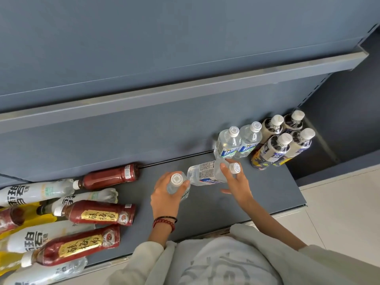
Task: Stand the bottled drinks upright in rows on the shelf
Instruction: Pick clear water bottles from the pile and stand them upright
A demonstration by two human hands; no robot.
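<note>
My left hand (164,199) grips a clear water bottle (177,179) near its white cap, roughly upright above the grey shelf (267,192). My right hand (236,183) curls round another clear bottle; its white cap (235,168) shows between my fingers. A clear bottle body (205,173) lies sideways between my hands, and I cannot tell whether it is a separate bottle. Two clear bottles (228,142) stand upright at the back right, beside several beige-and-dark bottles (276,150) standing in two rows.
On the left of the shelf lie red-brown drink bottles (98,214), white-labelled bottles (37,192) and yellow ones (30,214) in a loose heap. An upper shelf edge (185,89) overhangs the back. Pale floor tiles (339,212) lie to the right.
</note>
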